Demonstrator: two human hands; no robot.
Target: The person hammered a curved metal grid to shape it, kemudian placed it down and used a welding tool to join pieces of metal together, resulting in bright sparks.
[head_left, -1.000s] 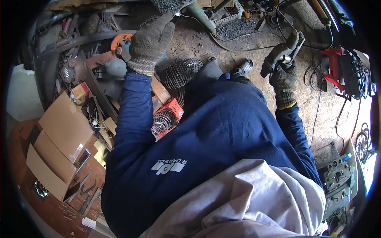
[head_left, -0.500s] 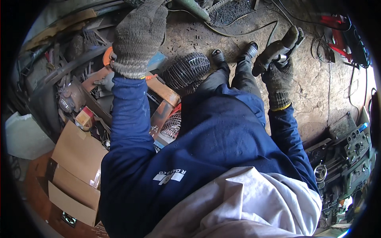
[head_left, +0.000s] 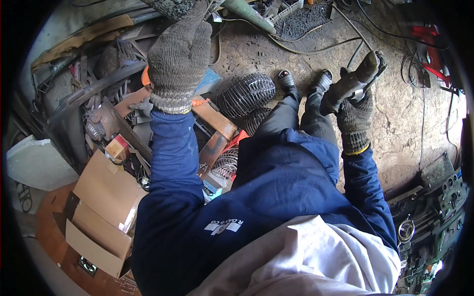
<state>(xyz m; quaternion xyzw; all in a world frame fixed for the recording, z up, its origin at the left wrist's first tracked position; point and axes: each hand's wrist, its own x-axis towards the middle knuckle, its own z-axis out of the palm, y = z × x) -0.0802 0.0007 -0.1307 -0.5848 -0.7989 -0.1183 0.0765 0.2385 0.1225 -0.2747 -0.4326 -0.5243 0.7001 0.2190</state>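
In my right gloved hand (head_left: 354, 111) is a dark welding electrode holder (head_left: 345, 93), its handle wrapped by my fingers. A thin welding rod (head_left: 356, 28) runs from its jaw up and to the left. My left hand (head_left: 178, 64), in a grey knitted glove, reaches to the top edge. Its fingers are pressed together beside a rough grey piece (head_left: 170, 7); what they pinch is hidden by the glove. An orange thing (head_left: 145, 76) shows at that hand's left side. A green tube (head_left: 249, 15) lies to the right of the left fingertips.
Coiled wire cages (head_left: 247, 93) sit beside my feet. Scrap metal (head_left: 101, 118) and an opened cardboard box (head_left: 106, 187) crowd the left. Cables (head_left: 316, 52) cross the floor. A red machine (head_left: 429, 49) stands far right, with a grey lathe-like machine (head_left: 439, 207) nearer.
The whole scene has shifted right and slightly down in the picture. Both hands keep nearly the same pose, and the electrode holder stays in my right hand.
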